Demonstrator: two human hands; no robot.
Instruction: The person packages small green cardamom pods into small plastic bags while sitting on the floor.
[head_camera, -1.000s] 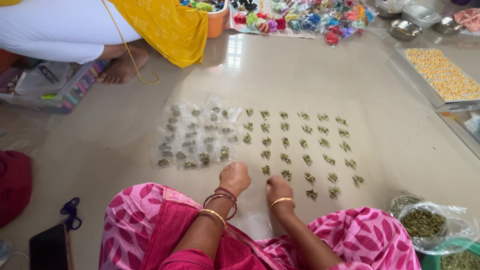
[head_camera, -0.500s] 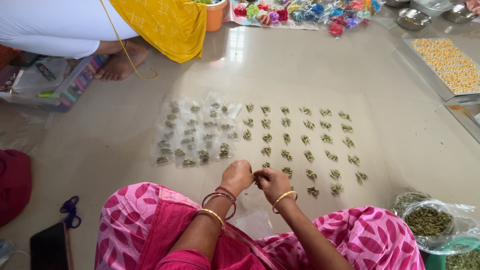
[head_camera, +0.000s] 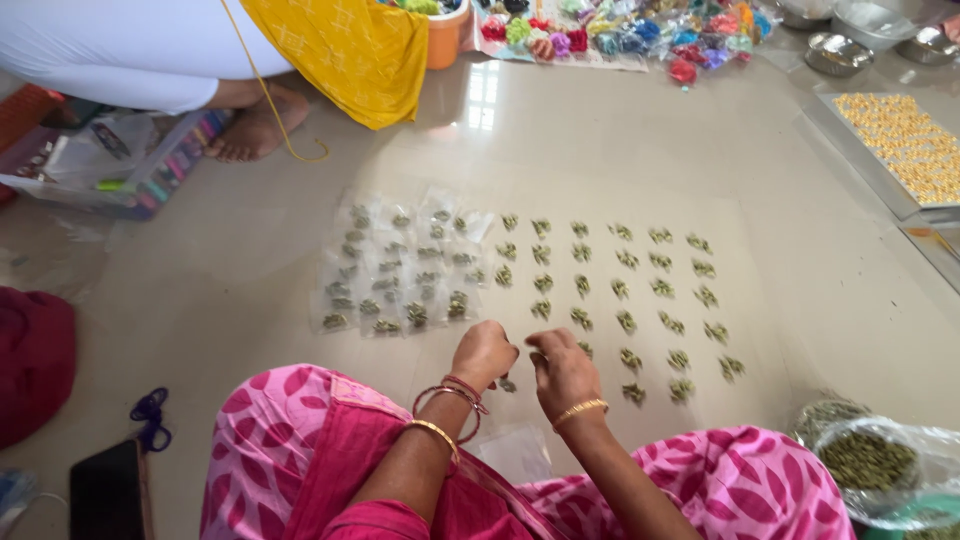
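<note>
Green seed clusters (head_camera: 585, 286) sit in rows mid-frame; below them the left hand (head_camera: 484, 352) and right hand (head_camera: 563, 368) pinch one small green piece (head_camera: 509, 384), fingers curled closed.

A smooth, pale tiled floor (head_camera: 600, 140) fills the view and shines where daylight reflects near the top. A metal tray (head_camera: 872, 165) lies at the right edge, steel bowls (head_camera: 838, 55) beyond it, and a clear plastic box (head_camera: 110, 175) at the left.
</note>
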